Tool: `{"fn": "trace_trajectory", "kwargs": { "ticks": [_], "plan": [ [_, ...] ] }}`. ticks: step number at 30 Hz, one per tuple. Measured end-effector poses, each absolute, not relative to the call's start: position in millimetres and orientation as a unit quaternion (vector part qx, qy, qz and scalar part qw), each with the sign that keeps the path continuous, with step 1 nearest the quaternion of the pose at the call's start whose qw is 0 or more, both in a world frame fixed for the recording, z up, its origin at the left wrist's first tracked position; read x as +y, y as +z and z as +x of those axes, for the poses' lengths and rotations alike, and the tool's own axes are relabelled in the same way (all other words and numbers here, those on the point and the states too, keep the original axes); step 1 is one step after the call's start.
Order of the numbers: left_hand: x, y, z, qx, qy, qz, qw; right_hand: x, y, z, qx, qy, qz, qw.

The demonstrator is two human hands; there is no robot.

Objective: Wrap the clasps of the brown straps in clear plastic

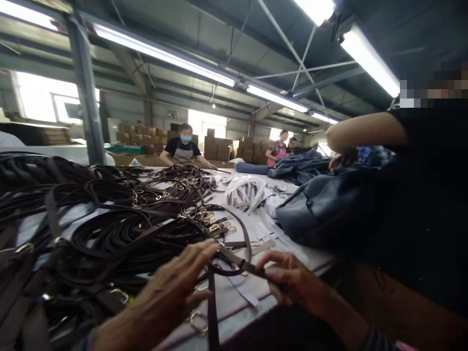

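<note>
A dark brown strap [230,255] with a metal fitting runs between my two hands above the table's front edge. My right hand [292,278] pinches its right end between thumb and fingers. My left hand [164,292] has its fingers stretched out and its thumb apart; the fingertips are beside the strap's left end, and I cannot tell whether they touch it. A loop of strap [245,226] curves up behind the held piece, and another strap [213,312] hangs down between the hands. Gold-coloured metal clasps [215,225] lie just behind.
Coiled dark straps [113,234] are heaped across the left of the white table [256,287]. Clear plastic bags [244,192] lie in the middle. Dark blue bags [310,204] are at the right, beside a person in black [420,195]. A masked person [185,151] stands across the table.
</note>
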State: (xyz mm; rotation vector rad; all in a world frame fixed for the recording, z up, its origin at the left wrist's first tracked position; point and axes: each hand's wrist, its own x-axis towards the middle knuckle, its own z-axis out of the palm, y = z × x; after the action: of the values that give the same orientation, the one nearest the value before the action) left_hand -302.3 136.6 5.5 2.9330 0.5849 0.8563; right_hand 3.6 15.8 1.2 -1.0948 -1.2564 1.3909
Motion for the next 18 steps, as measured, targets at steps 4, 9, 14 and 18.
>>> {"fn": "trace_trajectory", "kwargs": {
  "ticks": [4, 9, 14, 18],
  "plan": [
    [97, -7, -216, 0.114, 0.206, 0.967, 0.098, 5, 0, 10, -0.572, 0.589, -0.440, 0.364],
    [113, -35, -192, 0.107, 0.127, 0.986, 0.015, 50, -5, 80, -0.631, 0.134, -0.693, 0.322],
    [122, -51, -203, 0.086, 0.160, 0.982, 0.052, 95, -38, 124, -0.603, -0.062, -0.765, 0.217],
    [119, -21, -215, 0.083, 0.213, 0.956, 0.185, 96, -24, 114, -0.594, -0.034, -0.762, 0.254]
  ]
}}
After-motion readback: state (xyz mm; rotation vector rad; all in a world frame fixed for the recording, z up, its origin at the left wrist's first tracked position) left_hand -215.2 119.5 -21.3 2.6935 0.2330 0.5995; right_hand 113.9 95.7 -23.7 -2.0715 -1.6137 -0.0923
